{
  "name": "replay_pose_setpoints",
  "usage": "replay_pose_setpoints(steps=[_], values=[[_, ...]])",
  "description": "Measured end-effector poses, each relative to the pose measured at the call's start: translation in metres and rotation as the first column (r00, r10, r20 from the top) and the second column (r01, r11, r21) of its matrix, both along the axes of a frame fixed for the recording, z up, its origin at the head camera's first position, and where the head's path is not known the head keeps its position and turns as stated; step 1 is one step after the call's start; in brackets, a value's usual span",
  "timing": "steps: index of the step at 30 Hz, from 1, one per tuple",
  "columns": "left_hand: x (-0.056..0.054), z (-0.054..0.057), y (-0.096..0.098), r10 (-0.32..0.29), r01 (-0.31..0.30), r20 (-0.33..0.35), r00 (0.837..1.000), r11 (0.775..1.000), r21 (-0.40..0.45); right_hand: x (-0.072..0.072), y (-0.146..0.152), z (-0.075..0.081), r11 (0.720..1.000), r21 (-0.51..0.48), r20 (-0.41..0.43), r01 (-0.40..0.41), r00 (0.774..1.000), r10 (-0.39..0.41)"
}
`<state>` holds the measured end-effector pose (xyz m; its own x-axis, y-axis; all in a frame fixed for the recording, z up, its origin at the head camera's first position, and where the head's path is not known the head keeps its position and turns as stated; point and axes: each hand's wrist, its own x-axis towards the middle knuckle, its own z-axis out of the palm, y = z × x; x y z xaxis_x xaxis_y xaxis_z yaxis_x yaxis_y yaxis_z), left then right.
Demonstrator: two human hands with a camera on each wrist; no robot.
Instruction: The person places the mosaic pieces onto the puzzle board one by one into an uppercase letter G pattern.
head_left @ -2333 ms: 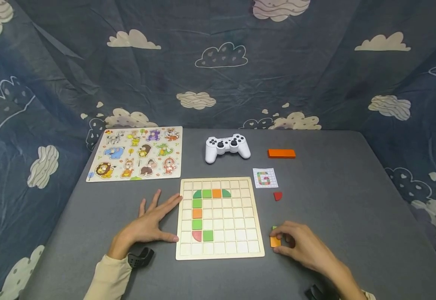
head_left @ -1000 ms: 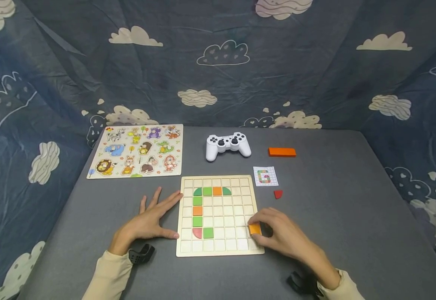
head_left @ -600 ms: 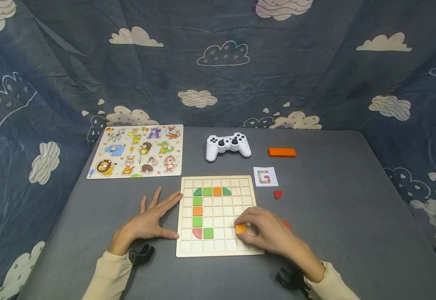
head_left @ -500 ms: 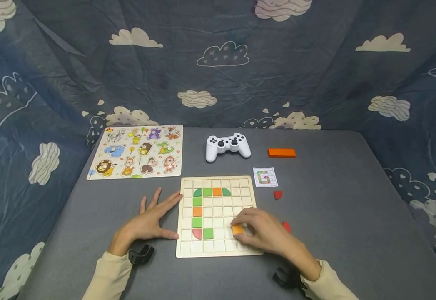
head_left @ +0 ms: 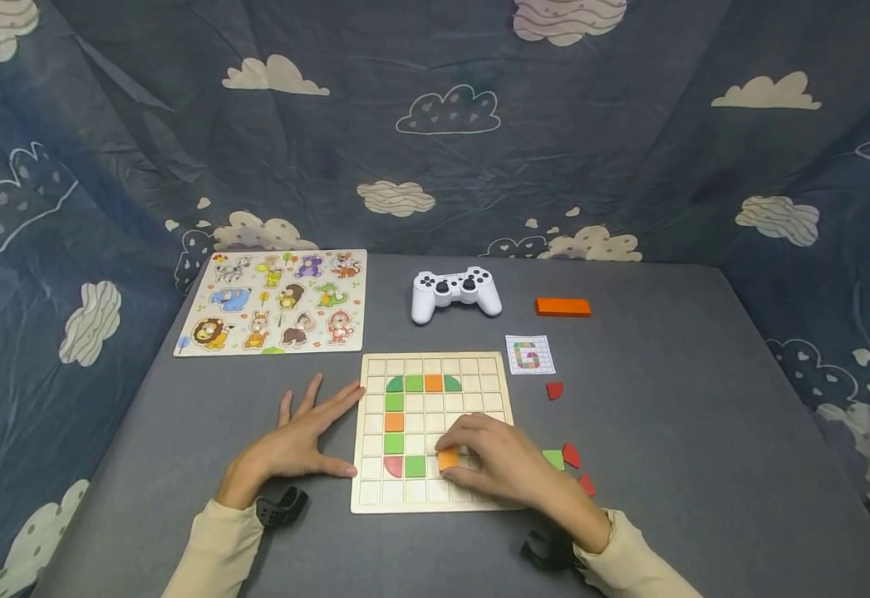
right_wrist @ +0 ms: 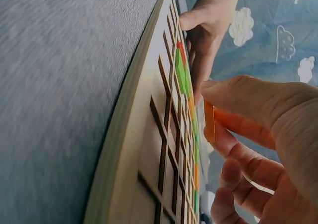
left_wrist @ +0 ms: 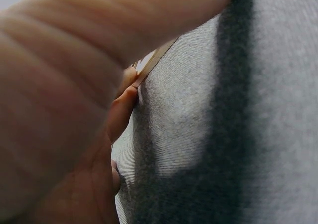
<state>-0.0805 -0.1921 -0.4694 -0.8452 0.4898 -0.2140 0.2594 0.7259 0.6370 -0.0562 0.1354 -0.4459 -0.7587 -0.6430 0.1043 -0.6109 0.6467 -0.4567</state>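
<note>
An orange square tile (head_left: 448, 459) is pinched between the thumb and fingers of my right hand (head_left: 498, 461), close over the lower middle of the wooden grid board (head_left: 479, 365). In the right wrist view the orange tile (right_wrist: 209, 122) stands edge-on above the board's surface. Just left of it in the head view, a green square tile (head_left: 415, 467) sits in the grid beside a red quarter-round tile (head_left: 393, 467). More green and orange tiles run up the left column and along the upper row. My left hand (head_left: 296, 440) has its fingers spread, fingertips and thumb at the board's left edge.
Right of the board lie a green square tile (head_left: 553, 458) and several red pieces (head_left: 572, 454). Above them is a small pattern card (head_left: 530, 355). Farther back are a white game controller (head_left: 455, 293), an orange block (head_left: 563, 307) and an animal puzzle board (head_left: 277, 307).
My right hand has picked the orange tile up from beside the board and carried it left over the grid. The green and red pieces behind it have come into sight. My left hand stays put.
</note>
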Motion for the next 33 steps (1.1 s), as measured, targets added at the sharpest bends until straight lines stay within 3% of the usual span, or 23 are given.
replay_pose_setpoints(steps=[33], values=[[0.002,0.002,0.002,0.000,0.001,-0.025,1.000,1.000,0.016,0.002,-0.018,-0.006,0.996,0.080,0.016,0.025,1.000,-0.026]])
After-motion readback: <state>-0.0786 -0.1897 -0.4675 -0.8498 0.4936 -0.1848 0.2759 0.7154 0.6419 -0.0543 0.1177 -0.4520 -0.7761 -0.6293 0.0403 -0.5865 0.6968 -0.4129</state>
